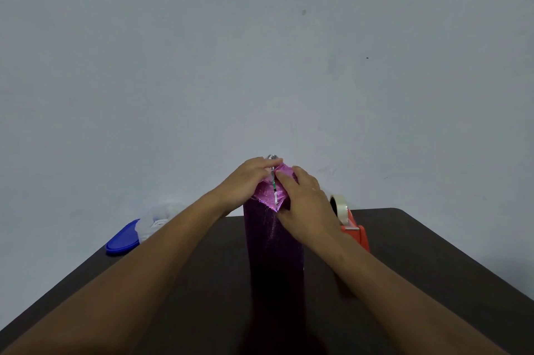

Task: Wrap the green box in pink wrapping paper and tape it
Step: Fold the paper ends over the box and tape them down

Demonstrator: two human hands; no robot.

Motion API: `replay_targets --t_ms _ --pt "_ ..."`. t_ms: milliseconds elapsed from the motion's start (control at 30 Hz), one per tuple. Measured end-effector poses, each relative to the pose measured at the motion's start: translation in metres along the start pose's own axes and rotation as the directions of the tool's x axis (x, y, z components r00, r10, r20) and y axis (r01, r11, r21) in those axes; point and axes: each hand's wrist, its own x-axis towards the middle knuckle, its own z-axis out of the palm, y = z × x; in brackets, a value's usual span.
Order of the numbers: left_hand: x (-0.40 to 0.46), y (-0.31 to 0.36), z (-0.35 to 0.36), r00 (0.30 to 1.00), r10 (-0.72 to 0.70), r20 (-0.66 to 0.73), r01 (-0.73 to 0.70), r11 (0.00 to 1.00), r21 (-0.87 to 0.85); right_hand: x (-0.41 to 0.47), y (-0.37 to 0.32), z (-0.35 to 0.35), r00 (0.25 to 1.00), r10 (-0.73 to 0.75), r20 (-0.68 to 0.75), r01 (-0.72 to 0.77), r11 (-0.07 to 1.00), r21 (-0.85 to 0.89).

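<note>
Orange tape dispenser (351,224) at centre right, partly hidden by the right hand (306,204). Blue lid (122,239) and clear container (156,220) at centre left. Box (274,247), pink-wrapped, upright at frame centre on the dark table (433,268), long axis vertical. Left hand (245,178) and right hand press paper flaps (267,191) on top, fingers nearly straight.

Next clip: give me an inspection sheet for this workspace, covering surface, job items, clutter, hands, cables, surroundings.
Surface: dark table, matte.
Job's things: tall box standing upright, sides covered in pink wrapping paper; top flaps partly folded, a green sliver showing between them. Orange tape dispenser to its right, behind the right forearm.
Clutter: clear container with blue lid at the far left edge.
Hands: left hand and right hand both press the top flaps.
Cables: nothing seen.
Surroundings: plain grey wall.
</note>
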Motion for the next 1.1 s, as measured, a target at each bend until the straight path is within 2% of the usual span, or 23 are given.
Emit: replay_targets --t_ms 67,133,333,567,667,833,900,967,1033,1100 --pt "0.003 -0.003 -0.002 0.998 -0.016 0.066 0.003 0.981 0.193 -0.002 -0.003 -0.002 0.999 0.037 0.017 -0.036 0.998 -0.052" --pt "0.004 -0.004 -0.005 0.995 -0.035 0.095 0.008 0.962 0.274 -0.003 -0.005 -0.003 0.999 0.014 -0.034 -0.018 0.993 -0.115" --pt "0.0 0.006 -0.007 0.986 -0.025 0.163 -0.015 0.971 0.24 -0.009 0.001 0.008 0.962 -0.091 -0.256 0.07 0.994 -0.087" --pt "-0.005 0.015 -0.007 0.974 -0.054 0.221 0.017 0.986 0.163 -0.025 0.02 0.024 0.905 -0.224 -0.363 0.17 0.97 -0.173" --pt "-0.005 0.014 -0.008 0.973 -0.061 0.224 0.015 0.979 0.204 -0.032 0.02 0.028 0.876 -0.29 -0.385 0.24 0.955 -0.173" --pt "0.001 -0.004 -0.011 0.984 -0.052 0.171 -0.018 0.922 0.386 -0.045 0.031 0.029 0.892 -0.293 -0.344 0.317 0.948 0.012" --pt "0.006 -0.011 -0.01 0.988 -0.04 0.147 -0.026 0.905 0.424 -0.048 0.035 0.022 0.901 -0.229 -0.368 0.281 0.955 0.093" --pt "0.008 -0.014 -0.009 0.992 -0.023 0.122 -0.032 0.901 0.433 -0.048 0.041 0.016 0.9 -0.084 -0.427 0.17 0.971 0.168" --pt "0.009 -0.015 -0.008 0.995 -0.015 0.103 -0.032 0.9 0.436 -0.045 0.049 0.013 0.88 0.142 -0.453 -0.051 0.977 0.207" --pt "0.008 -0.016 -0.007 0.996 -0.012 0.092 -0.029 0.899 0.436 -0.039 0.063 0.011 0.811 0.462 -0.358 -0.412 0.886 0.211"
